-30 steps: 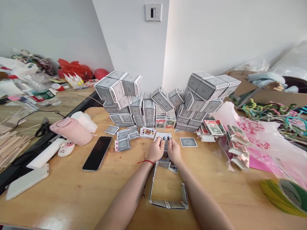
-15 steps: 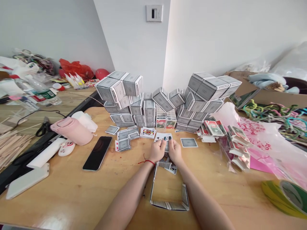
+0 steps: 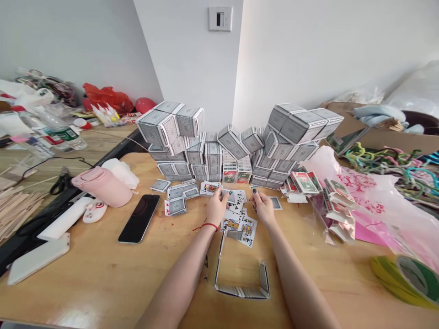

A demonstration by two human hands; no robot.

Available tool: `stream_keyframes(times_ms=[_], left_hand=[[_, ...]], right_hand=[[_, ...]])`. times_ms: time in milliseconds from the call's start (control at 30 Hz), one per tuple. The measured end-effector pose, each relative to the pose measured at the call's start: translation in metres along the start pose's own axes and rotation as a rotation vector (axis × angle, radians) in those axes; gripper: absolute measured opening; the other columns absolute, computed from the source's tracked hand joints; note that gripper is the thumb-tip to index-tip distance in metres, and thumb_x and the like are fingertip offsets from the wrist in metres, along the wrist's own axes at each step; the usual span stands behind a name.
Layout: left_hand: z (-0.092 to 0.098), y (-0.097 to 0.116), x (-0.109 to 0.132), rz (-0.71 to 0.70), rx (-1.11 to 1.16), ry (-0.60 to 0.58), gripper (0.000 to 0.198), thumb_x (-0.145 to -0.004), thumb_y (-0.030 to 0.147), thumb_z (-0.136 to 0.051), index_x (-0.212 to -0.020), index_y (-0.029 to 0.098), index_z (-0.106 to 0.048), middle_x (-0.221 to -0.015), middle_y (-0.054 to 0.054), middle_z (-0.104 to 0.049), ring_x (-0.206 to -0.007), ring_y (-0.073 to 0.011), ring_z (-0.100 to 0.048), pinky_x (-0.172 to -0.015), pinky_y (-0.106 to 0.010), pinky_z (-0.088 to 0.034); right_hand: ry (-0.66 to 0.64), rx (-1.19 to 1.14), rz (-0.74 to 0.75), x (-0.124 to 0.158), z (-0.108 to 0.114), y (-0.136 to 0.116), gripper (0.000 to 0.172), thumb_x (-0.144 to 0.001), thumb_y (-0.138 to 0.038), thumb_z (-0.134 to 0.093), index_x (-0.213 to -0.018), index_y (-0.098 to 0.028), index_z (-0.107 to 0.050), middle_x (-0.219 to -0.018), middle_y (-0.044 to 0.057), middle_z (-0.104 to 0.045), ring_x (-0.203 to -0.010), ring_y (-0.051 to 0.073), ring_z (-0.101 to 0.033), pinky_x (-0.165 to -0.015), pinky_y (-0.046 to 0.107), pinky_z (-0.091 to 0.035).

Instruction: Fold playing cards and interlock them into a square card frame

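Note:
My left hand [image 3: 216,206] pinches a playing card [image 3: 229,196] with a grey patterned back, thumb along its edge. To the right, my right hand [image 3: 264,208] is apart from that card, its fingers bent with their tips a little apart and nothing visible between them. It is beside a face-down card [image 3: 275,203] on the table. Face-up cards, among them clubs [image 3: 241,197] and picture cards [image 3: 247,230], lie below and between the hands. Between my forearms stands a frame of folded cards [image 3: 240,292], with a gap on its right side.
Stacked blocks of folded cards [image 3: 157,128] rise at the back, left and right [image 3: 295,121]. A black phone [image 3: 139,219] and pink bottle [image 3: 103,186] lie left. Opened card boxes [image 3: 338,205], a plastic bag [image 3: 370,192] and a tape roll [image 3: 404,278] are right.
The hands have parted: my left hand moved slightly left with the card, my right hand moved right, off the card. The face-up cards beneath now show more.

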State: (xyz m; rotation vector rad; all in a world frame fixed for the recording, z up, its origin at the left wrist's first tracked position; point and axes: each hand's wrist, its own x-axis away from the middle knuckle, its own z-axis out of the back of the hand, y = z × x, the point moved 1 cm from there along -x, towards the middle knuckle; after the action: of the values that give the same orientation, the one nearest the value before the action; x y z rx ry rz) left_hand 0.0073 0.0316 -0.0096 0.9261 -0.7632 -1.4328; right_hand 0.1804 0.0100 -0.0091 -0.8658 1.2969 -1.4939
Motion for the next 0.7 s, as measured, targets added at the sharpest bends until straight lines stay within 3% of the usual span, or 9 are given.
stream_keyframes(times_ms=[133, 267, 333, 433, 567, 700], left_hand=[[0.005, 0.003, 0.000, 0.011, -0.032, 0.119, 0.039, -0.083, 0.041, -0.039, -0.113, 0.017, -0.049, -0.051, 0.001, -0.058, -0.050, -0.0132, -0.054, -0.050, -0.022, -0.034], [0.010, 0.003, -0.001, -0.009, -0.066, 0.297, 0.028, -0.083, 0.036, -0.040, -0.097, 0.017, -0.055, -0.056, 0.000, -0.056, -0.052, -0.0129, -0.052, -0.051, -0.022, -0.033], [0.011, 0.002, 0.000, -0.049, -0.075, 0.292, 0.024, -0.083, 0.034, -0.041, -0.086, 0.017, -0.057, -0.055, 0.000, -0.055, -0.053, -0.0125, -0.051, -0.051, -0.022, -0.032], [0.009, 0.003, 0.002, -0.189, -0.069, 0.159, 0.019, -0.081, 0.030, -0.042, -0.081, 0.018, -0.058, -0.059, 0.000, -0.055, -0.055, -0.0124, -0.051, -0.054, -0.023, -0.035], [0.008, 0.011, 0.005, -0.473, -0.135, 0.061, 0.016, -0.075, 0.018, -0.049, -0.086, 0.021, -0.060, -0.086, -0.004, -0.060, -0.087, -0.0183, -0.052, -0.080, -0.032, -0.040], [0.006, 0.013, 0.004, -0.550, -0.166, 0.037, 0.028, -0.071, 0.011, -0.050, -0.095, 0.022, -0.060, -0.101, -0.005, -0.057, -0.100, -0.0206, -0.047, -0.091, -0.039, -0.037]], right_hand=[[-0.036, 0.206, 0.092, -0.001, 0.000, 0.004, 0.038, -0.074, -0.054, -0.048, -0.071, -0.017, -0.056, -0.060, 0.001, -0.054, -0.050, 0.012, -0.046, -0.049, 0.024, -0.037], [-0.116, 0.459, 0.231, 0.001, -0.008, 0.004, 0.053, -0.058, -0.052, -0.066, -0.099, -0.020, -0.057, -0.099, 0.008, -0.058, -0.079, 0.020, -0.056, -0.065, 0.029, -0.042], [-0.141, 0.557, 0.247, 0.002, -0.011, 0.005, 0.060, -0.054, -0.049, -0.070, -0.105, -0.022, -0.055, -0.103, 0.008, -0.056, -0.086, 0.022, -0.056, -0.067, 0.030, -0.042], [-0.145, 0.619, 0.201, 0.003, -0.013, 0.007, 0.055, -0.054, -0.045, -0.070, -0.102, -0.022, -0.056, -0.090, 0.005, -0.059, -0.078, 0.020, -0.057, -0.062, 0.028, -0.040], [-0.129, 0.521, 0.113, 0.000, -0.010, 0.014, 0.039, -0.057, -0.041, -0.067, -0.089, -0.020, -0.058, -0.057, -0.003, -0.055, -0.053, 0.015, -0.051, -0.050, 0.024, -0.034], [-0.082, 0.285, 0.082, -0.003, -0.007, 0.020, 0.025, -0.062, -0.041, -0.062, -0.070, -0.018, -0.056, -0.050, -0.004, -0.051, -0.046, 0.012, -0.044, -0.045, 0.023, -0.031]])
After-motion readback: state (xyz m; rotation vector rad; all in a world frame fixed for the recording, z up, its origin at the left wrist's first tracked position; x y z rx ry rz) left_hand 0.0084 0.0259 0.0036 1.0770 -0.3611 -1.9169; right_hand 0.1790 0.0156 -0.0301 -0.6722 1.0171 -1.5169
